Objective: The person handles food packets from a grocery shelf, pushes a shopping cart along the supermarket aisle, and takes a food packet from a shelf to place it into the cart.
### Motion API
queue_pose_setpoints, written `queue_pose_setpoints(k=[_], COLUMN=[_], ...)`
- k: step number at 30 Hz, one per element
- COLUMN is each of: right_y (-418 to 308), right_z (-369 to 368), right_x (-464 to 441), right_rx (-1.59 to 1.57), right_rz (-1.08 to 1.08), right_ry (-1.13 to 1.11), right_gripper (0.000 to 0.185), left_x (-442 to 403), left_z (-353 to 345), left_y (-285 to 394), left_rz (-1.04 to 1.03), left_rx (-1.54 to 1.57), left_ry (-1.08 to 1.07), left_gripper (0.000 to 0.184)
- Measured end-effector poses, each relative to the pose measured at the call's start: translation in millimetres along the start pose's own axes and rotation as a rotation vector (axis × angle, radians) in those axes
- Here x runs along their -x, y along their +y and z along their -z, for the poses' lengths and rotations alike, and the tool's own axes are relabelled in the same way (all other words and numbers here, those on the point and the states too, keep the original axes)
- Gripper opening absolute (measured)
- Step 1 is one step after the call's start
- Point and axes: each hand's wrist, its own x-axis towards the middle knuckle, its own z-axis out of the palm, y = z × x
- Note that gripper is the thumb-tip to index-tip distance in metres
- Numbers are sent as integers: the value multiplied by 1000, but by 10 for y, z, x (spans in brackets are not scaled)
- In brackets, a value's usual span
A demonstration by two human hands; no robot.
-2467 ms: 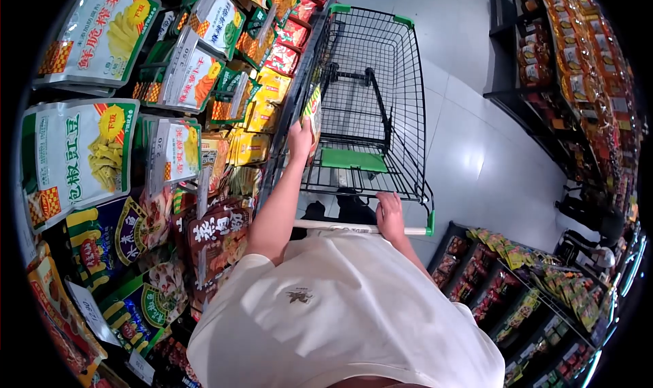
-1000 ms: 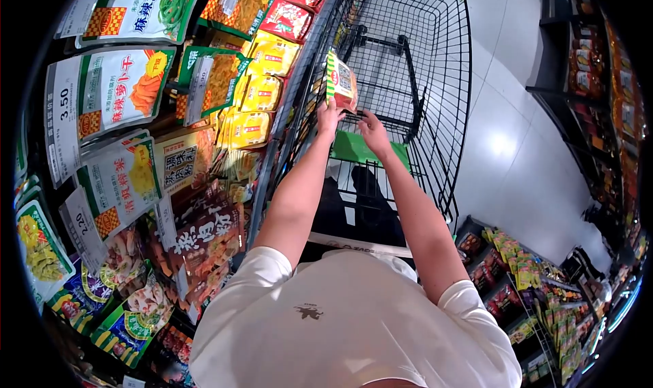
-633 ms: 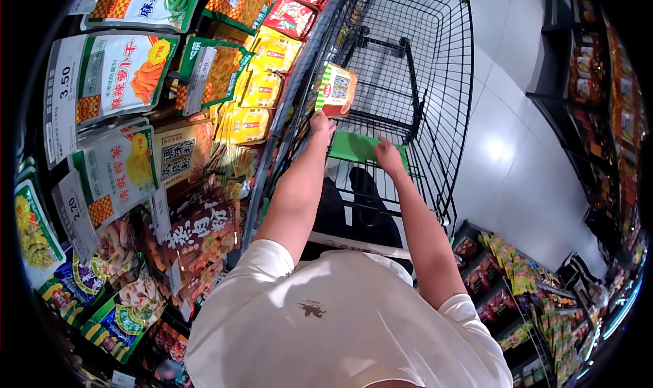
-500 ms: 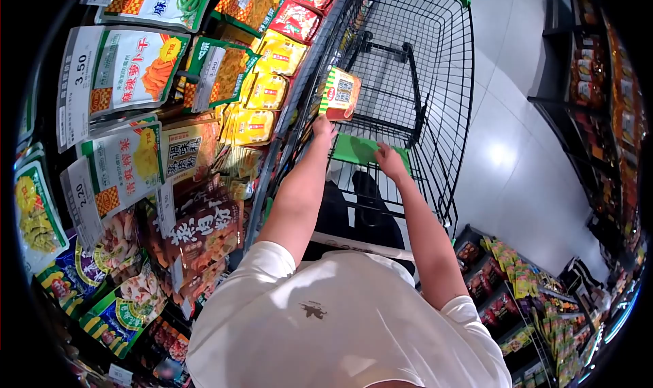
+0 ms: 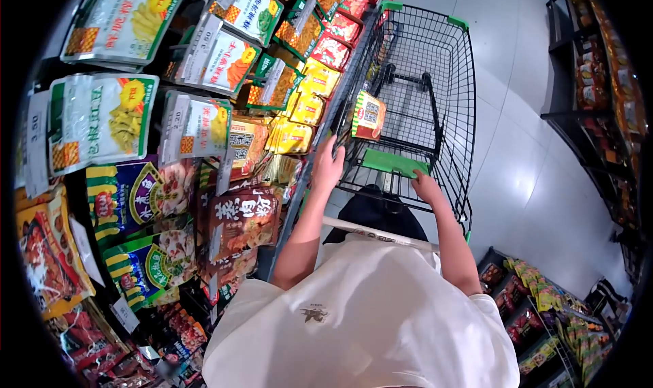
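My left hand (image 5: 328,163) is open, its fingers apart, beside the left side of the shopping cart (image 5: 469,109). Just past its fingertips a food packet (image 5: 368,116) with a QR code and a green-striped edge is in the cart, apart from my hand. My right hand (image 5: 426,186) is closed on the cart at the right end of its green panel (image 5: 391,161). The wire basket stretches ahead of me, with black bars folded inside.
Shelves of hanging food pouches (image 5: 126,119) line my left, close to the cart. Yellow packets (image 5: 292,136) and brown pouches (image 5: 243,218) are near my left arm. Another shelf (image 5: 592,102) stands across the tiled floor (image 5: 507,143), and a rack (image 5: 537,306) is at lower right.
My left hand has let go of the packet, opened and drawn back from it. My right hand stays at the green panel. The view has shifted, showing more of the left shelves.
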Motion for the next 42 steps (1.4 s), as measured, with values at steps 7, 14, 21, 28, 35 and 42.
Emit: queue_pose_setpoints(k=[7, 14, 21, 28, 35, 42], right_y=[-403, -437, -248, -427, -450, -423], right_z=[344, 524, 627, 895, 1112, 1286], right_x=[554, 510, 35, 100, -59, -234], right_rx=[61, 133, 102, 97, 95, 119], right_rz=[17, -112, -236, -197, -227, -239], right_ry=[138, 165, 178, 409, 393, 400], right_gripper=[33, 38, 45, 36, 33, 33], left_x=[498, -105, -328, -189, -442, -665], left_z=[131, -26, -90, 15, -186, -157], left_y=[-325, -368, -812, -312, -374, -60], left_rz=[-75, 110, 7, 107, 111, 176], left_rx=[-431, -331, -77, -177, -165, -167], left_ry=[-32, -139, -292, -145, -131, -186], left_gripper=[32, 34, 49, 41, 39, 38])
